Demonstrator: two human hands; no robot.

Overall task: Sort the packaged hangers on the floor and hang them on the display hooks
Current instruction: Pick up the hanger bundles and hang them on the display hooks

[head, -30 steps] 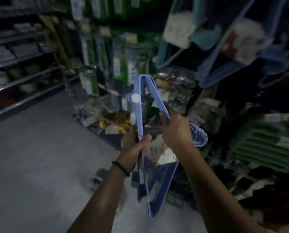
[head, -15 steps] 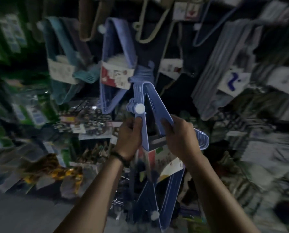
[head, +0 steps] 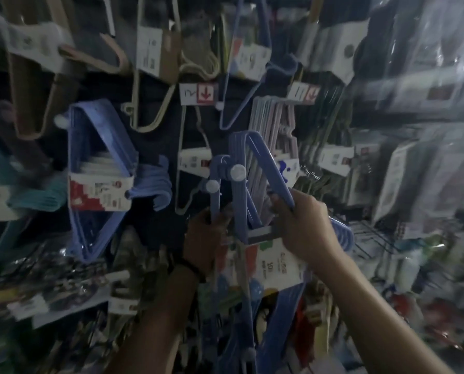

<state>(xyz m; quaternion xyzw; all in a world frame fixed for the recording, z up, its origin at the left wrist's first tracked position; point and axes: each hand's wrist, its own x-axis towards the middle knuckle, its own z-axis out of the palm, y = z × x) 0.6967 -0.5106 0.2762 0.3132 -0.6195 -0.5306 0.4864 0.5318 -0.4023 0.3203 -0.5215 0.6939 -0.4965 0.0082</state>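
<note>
At left, a pack of blue hangers [head: 98,179] already hangs on the display wall [head: 155,147], a card label across its middle. Right of it, below a price tag [head: 197,93] with a red arrow, a person holds a matching bundle of blue hangers [head: 248,190] up against the rack, well off the floor. The left hand [head: 206,233], a dark band [head: 190,268] at its wrist, has its fingers curled round the bundle's left arm. The right hand [head: 306,228] wraps its fingers round the sloping right arm, above the paper label [head: 276,265]. The plastic looks stiff and light but smooth, and likely to fan apart. Gripping both arms near the label seems safest. Where it will hang cannot be told in the blur.
</note>
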